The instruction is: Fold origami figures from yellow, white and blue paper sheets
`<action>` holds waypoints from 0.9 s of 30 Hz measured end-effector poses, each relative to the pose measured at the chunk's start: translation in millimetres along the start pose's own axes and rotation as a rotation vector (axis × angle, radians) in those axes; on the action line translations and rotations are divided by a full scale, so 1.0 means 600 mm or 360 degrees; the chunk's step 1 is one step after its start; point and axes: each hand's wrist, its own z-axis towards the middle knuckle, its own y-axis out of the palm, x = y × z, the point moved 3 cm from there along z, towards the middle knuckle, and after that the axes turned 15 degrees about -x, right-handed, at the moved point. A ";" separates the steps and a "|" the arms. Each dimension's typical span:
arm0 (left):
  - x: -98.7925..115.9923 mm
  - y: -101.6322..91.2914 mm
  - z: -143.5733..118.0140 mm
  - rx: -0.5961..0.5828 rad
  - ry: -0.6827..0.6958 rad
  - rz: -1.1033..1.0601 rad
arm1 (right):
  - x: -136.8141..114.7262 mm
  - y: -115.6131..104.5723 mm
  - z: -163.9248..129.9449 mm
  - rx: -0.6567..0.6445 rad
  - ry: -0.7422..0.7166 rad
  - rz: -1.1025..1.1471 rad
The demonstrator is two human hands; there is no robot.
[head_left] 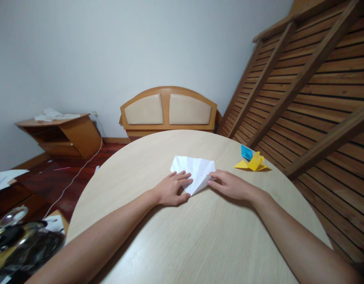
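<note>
A white sheet of paper [195, 169], creased into fan-like folds, lies on the round light-wood table [199, 236]. My left hand [171, 188] rests flat on the paper's left side, fingers spread over it. My right hand [231, 184] presses its fingertips on the paper's right corner. Both hands pin the paper against the tabletop.
A yellow folded paper figure [253, 163] and a small blue one [246, 152] sit on the table's far right. A wooden headboard [168, 110] stands behind the table, a slatted wooden frame [312, 79] leans at right, a low wooden shelf [63, 134] at left, dark clutter [19, 240] bottom left.
</note>
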 end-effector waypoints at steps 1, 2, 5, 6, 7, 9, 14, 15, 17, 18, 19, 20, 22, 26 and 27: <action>0.002 0.000 0.000 -0.0003 0.0007 -0.0003 | -0.001 0.001 0.002 0.0010 0.0012 -0.0024; 0.003 0.000 0.000 -0.0006 0.0012 -0.0005 | -0.001 0.003 0.004 0.0014 0.0017 -0.0039; 0.008 0.000 0.001 -0.0021 0.0022 -0.0001 | -0.001 0.008 0.008 0.0031 0.0017 -0.0056; 0.009 0.000 0.002 -0.0024 0.0019 0.0000 | -0.001 0.010 0.009 0.0032 0.0019 -0.0053; 0.009 0.000 0.003 -0.0028 0.0015 0.0000 | -0.001 0.011 0.010 0.0031 0.0021 -0.0049; 0.010 0.000 0.003 -0.0036 0.0008 0.0002 | 0.000 0.013 0.012 0.0032 0.0027 -0.0037; 0.011 -0.002 0.002 -0.0047 0.0005 0.0006 | 0.001 0.015 0.014 0.0055 0.0035 -0.0003; 0.011 -0.002 0.002 -0.0046 0.0008 -0.0007 | 0.001 0.015 0.014 0.0059 0.0040 0.0000; 0.010 -0.002 0.002 -0.0039 0.0014 -0.0043 | 0.000 0.016 0.015 0.0074 0.0049 -0.0011; 0.010 -0.002 0.002 -0.0031 0.0014 -0.0055 | -0.001 0.017 0.017 0.0084 0.0050 -0.0026; 0.009 -0.001 0.002 -0.0021 0.0012 -0.0059 | -0.001 0.018 0.018 0.0099 0.0053 -0.0046; 0.009 0.000 0.002 -0.0010 0.0007 -0.0055 | -0.002 0.019 0.020 0.0115 0.0062 -0.0070; 0.009 0.002 0.003 0.0013 0.0001 -0.0040 | -0.002 0.024 0.024 0.0154 0.0102 -0.0117; 0.008 0.005 0.005 0.0024 0.0012 -0.0028 | 0.003 0.036 0.034 0.0258 0.0191 -0.0156; 0.008 0.006 0.005 0.0023 0.0016 -0.0027 | 0.004 0.038 0.036 0.0286 0.0205 -0.0149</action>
